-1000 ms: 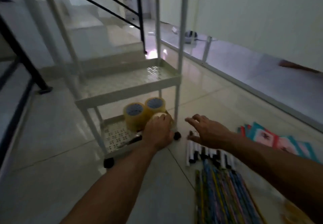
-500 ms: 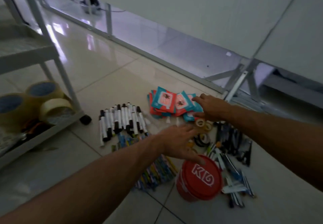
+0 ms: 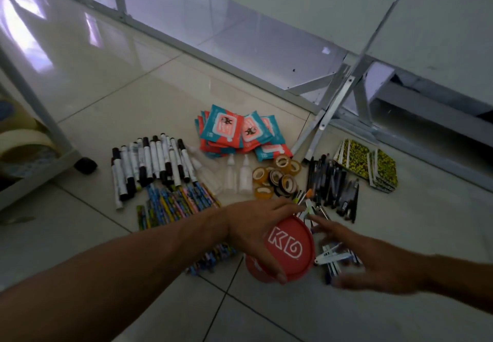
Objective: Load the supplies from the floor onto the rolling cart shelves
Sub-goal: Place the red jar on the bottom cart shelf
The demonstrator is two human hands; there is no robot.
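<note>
Left hand [image 3: 253, 232]: curled over the red tub [image 3: 290, 245], thumb on the near rim, fingers at the far rim.
Right hand [image 3: 378, 264]: fingers spread, reaching in from the tub's other side; blurred, probably not touching it yet.
Red tub: one, on the floor between the hands.
Small tape rolls [image 3: 277, 177]: roughly eight, clustered.
Clear bottles [image 3: 245, 174]: three.
Markers [image 3: 149, 162]: one row, over a dozen.
Coloured pencils [image 3: 173, 203], dark pens [image 3: 330, 181], wipe packets [image 3: 226, 128], patterned pads [image 3: 378, 165]: one heap each, too overlapped to count.
Done: a cream tape roll [image 3: 24, 141] sits on the cart's bottom shelf [image 3: 40, 173].
Left: every floor pile; loading is barely begun.
</note>
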